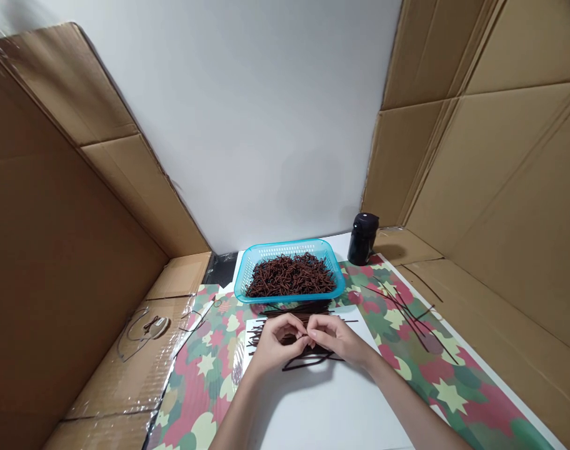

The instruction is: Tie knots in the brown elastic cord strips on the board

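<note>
- A thin dark stick (298,336) was seemingly pinched between the fingertips of the left hand (276,345) and right hand (334,337), both grips pressed together.
- Loose sticks (310,362) were scattered on a white sheet (332,412) at 6 o'clock.
- A turquoise plastic basket (289,249) heaped with brown sticks (289,278) was placed at 12 o'clock.

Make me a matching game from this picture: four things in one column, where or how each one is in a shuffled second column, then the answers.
Things:
1. Turquoise plastic basket
2. Black bottle
3. Loose dark strands
4. Left hand and right hand

Places or states:
A. Lying on the patterned sheet
B. Fingertips meeting above the white paper
C. Standing upright past the patterned sheet's far corner
D. Heaped with dark brown strands

Pairs: 1-D, 2-C, 3-A, 4-B
</note>
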`<state>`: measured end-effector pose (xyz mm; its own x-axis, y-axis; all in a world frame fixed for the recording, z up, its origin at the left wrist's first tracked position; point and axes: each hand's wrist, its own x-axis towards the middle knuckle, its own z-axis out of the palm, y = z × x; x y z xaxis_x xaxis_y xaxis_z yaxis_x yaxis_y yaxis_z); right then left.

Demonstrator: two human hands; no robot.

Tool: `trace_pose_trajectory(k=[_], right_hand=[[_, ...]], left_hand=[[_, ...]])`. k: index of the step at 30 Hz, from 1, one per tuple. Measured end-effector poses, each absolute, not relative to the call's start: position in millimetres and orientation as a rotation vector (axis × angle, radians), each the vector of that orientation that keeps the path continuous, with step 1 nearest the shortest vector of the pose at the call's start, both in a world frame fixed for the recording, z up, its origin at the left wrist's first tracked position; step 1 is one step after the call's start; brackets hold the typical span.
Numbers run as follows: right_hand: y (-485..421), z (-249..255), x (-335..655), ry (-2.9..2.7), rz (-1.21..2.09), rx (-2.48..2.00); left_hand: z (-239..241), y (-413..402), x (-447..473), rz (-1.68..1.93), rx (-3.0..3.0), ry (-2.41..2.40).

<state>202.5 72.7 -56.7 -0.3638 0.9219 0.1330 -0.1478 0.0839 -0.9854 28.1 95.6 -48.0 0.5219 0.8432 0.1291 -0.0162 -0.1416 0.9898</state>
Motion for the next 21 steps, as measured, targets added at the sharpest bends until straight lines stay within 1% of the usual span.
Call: trace_pose_trajectory(k=[11, 21], right_hand=[[70, -64, 199, -1.372, 1.587, -0.794], [78, -63, 215, -1.293, 1.536, -0.785]], left_hand=[[-51, 96, 27, 0.798, 1.465, 0.616], [-52, 98, 27, 0.873, 1.367, 0.56]])
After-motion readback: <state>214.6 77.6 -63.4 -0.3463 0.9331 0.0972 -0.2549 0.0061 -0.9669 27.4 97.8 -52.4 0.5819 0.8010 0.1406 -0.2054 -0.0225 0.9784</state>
